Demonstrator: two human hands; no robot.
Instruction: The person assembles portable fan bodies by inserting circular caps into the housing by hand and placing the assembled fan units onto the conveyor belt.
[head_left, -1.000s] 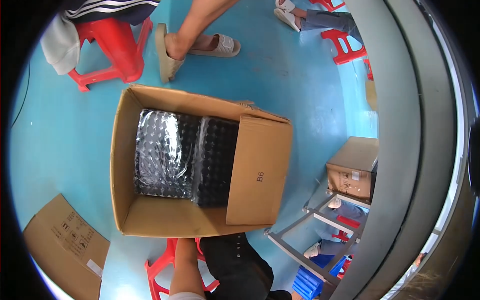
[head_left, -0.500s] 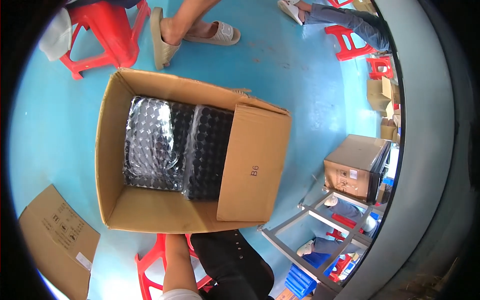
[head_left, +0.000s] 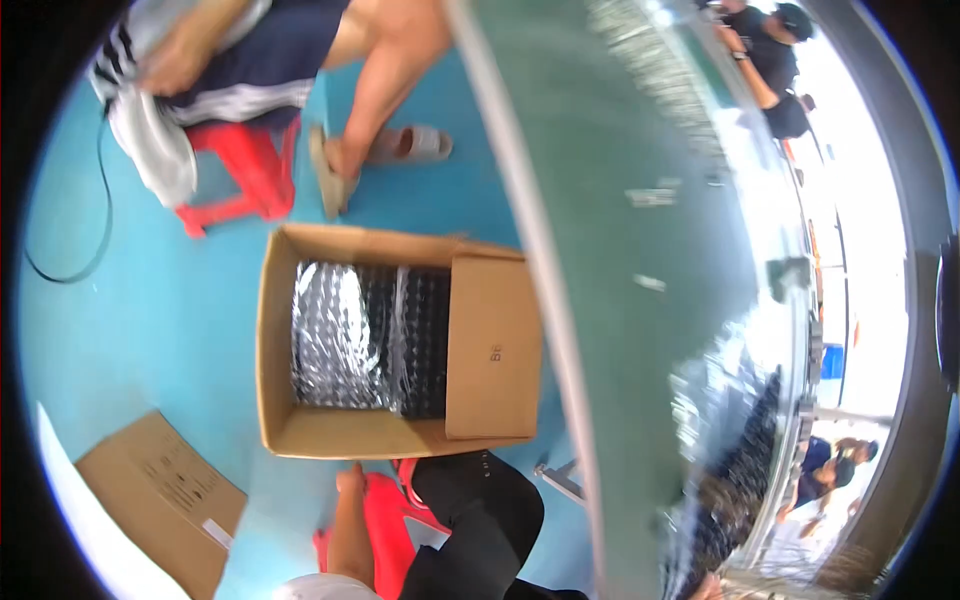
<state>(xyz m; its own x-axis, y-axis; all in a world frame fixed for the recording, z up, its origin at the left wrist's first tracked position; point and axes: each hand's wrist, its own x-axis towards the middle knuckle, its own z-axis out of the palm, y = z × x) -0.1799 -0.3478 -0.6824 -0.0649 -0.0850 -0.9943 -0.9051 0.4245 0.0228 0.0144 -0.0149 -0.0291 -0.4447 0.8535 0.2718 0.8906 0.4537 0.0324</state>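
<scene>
My left hand (head_left: 350, 480) is low, between the near side of an open cardboard box (head_left: 370, 440) and a red plastic stool (head_left: 388, 525). It looks close to the stool's edge, but its fingers are too small and blurred to read. In the box lie clear-wrapped packs of dark, round-dotted material: a shiny pack (head_left: 340, 340) on the left and a darker one (head_left: 422, 340) beside it. A flap (head_left: 495, 350) covers the box's right part. At the bottom edge, a bit of my right hand (head_left: 708, 588) shows by crumpled dark plastic wrap (head_left: 730, 500), its fingers mostly cut off.
A long green-topped table (head_left: 620, 330) with a pale edge runs along the box's right. A flattened cardboard piece (head_left: 165, 500) lies at lower left. Across the box a person (head_left: 370, 90) sits on a red stool (head_left: 245, 170). Other people (head_left: 770, 60) are beyond the table.
My view has swung up and right, bringing the green table into sight. My left hand, hidden below the box before, now shows. The seated person's arm has come into view.
</scene>
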